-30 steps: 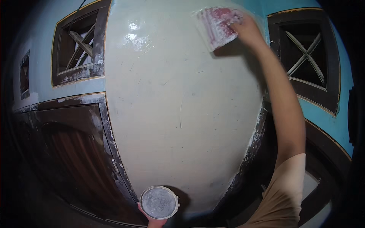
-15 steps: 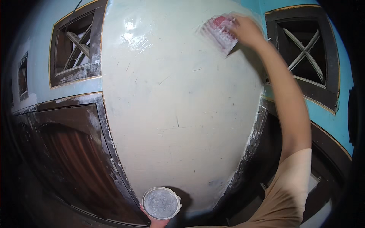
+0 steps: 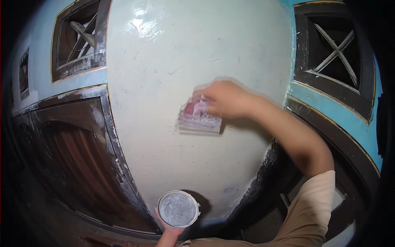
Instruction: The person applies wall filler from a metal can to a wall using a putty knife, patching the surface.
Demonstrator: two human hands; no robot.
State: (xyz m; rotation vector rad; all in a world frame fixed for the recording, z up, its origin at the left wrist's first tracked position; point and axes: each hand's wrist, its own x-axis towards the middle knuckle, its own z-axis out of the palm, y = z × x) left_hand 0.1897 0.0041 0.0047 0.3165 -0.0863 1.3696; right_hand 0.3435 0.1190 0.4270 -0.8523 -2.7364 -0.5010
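Note:
My right hand (image 3: 224, 99) is closed round a putty knife (image 3: 200, 123) with a red part and a wide blade smeared with white. The blade is against or very close to the off-white wall panel (image 3: 152, 94), near its middle; motion blurs it a little. Low in the view, my left hand (image 3: 170, 231) grips a round tub (image 3: 178, 209) from below and the side. The tub holds greyish-white paste, with some dried on its rim. A glossy wet-looking patch shines high on the panel, and thin dark scratches mark its surface.
Left of the panel are a brown wooden door (image 3: 70, 164) and a small framed window (image 3: 80, 41) with crossed slats. On the right, another crossed window (image 3: 335, 49) sits in a light blue wall (image 3: 325, 101), above a dark door frame (image 3: 329, 127). White smears mark the frames.
My right hand has brought the putty knife down and left from the panel's upper right to its middle. The tub in my left hand has risen slightly, and the view has shifted a little.

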